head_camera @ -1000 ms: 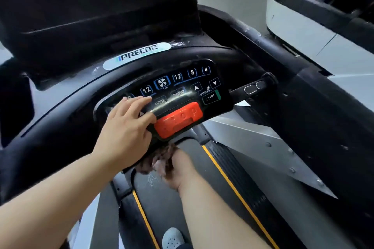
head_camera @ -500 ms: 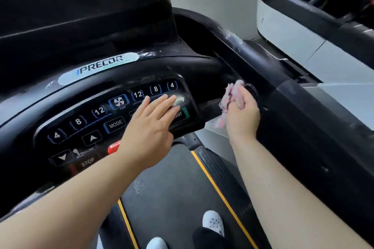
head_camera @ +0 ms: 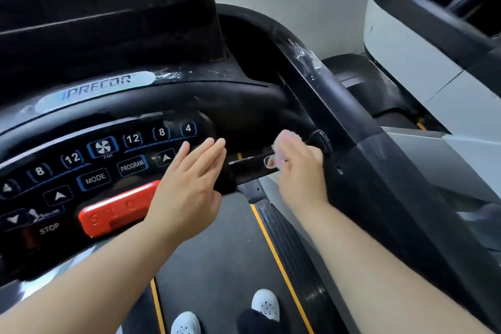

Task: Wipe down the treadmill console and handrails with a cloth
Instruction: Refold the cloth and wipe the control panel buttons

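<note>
While the left hand (head_camera: 189,187) lies flat on the right end of the console (head_camera: 244,106), its grip apart and fingers straight over the button panel, the right hand (head_camera: 301,173) has its grip clamped on a pink cloth (head_camera: 286,141). The cloth sits against the short crossbar (head_camera: 249,165), between the console's right edge and the right handrail (head_camera: 333,95), which shows white smears farther up. The red stop bar (head_camera: 116,211) is just left of the left wrist. Below, the belt (head_camera: 230,252) lies open between 2 yellow stripes, with 2 white shoes (head_camera: 265,304) at its near edge. A white machine (head_camera: 406,62) stands far right.
</note>
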Motion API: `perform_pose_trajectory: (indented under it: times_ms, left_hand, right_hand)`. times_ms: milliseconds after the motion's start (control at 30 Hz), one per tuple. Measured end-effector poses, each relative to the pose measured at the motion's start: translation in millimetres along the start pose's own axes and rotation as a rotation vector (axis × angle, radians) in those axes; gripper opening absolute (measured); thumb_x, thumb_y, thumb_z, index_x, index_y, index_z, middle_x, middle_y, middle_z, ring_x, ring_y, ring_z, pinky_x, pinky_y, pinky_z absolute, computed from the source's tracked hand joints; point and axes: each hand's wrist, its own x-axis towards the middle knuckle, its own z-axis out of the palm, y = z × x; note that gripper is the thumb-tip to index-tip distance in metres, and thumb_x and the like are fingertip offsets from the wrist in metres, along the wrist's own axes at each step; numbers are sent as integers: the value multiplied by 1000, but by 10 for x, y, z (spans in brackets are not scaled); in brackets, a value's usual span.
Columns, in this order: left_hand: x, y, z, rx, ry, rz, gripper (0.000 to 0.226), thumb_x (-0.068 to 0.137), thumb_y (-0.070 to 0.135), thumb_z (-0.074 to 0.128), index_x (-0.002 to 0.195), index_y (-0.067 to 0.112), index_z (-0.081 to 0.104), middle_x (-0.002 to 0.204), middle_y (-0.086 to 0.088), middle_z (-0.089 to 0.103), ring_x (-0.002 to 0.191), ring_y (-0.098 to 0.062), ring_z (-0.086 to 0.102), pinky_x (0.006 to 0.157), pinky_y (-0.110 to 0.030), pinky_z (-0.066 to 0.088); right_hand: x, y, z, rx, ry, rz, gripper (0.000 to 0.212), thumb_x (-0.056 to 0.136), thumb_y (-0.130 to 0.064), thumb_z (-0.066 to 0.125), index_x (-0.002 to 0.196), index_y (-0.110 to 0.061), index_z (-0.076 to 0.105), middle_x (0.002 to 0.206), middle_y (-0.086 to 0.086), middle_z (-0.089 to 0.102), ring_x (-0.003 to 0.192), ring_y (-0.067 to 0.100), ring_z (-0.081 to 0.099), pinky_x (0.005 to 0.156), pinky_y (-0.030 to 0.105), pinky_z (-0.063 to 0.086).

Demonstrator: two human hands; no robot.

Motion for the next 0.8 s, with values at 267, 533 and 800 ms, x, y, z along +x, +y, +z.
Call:
perform_pose_trajectory:
  times_ms: [267,533,800]
  left_hand:
    - [7,-9,-74,17,-47,-13,68,76,22,32,140,2,47,150,-7,41,140,-24,33,117,-44,18]
    - [86,147,-145,82,-13,-85,63,72,24,41,130,9,59,138,-3,55,124,-19,44,100,-37,30]
    - [246,53,-181,104,-41,-4,59,73,25,37,120,5,65,123,-5,63,117,-25,49,112,-53,30]
  right_hand:
    - [173,351,11,36,-151,-195,20,78,-27,30,84,-26,49,89,-7,57,76,22,45,71,32,38]
    - [52,-2,91,143,-237,-256,19,70,-8,39,77,-25,43,88,-12,48,77,28,45,71,40,43]
    - [1063,251,-442,-592,-726,27,14,84,-26,57,81,-18,67,83,3,62,79,28,56,70,31,48]
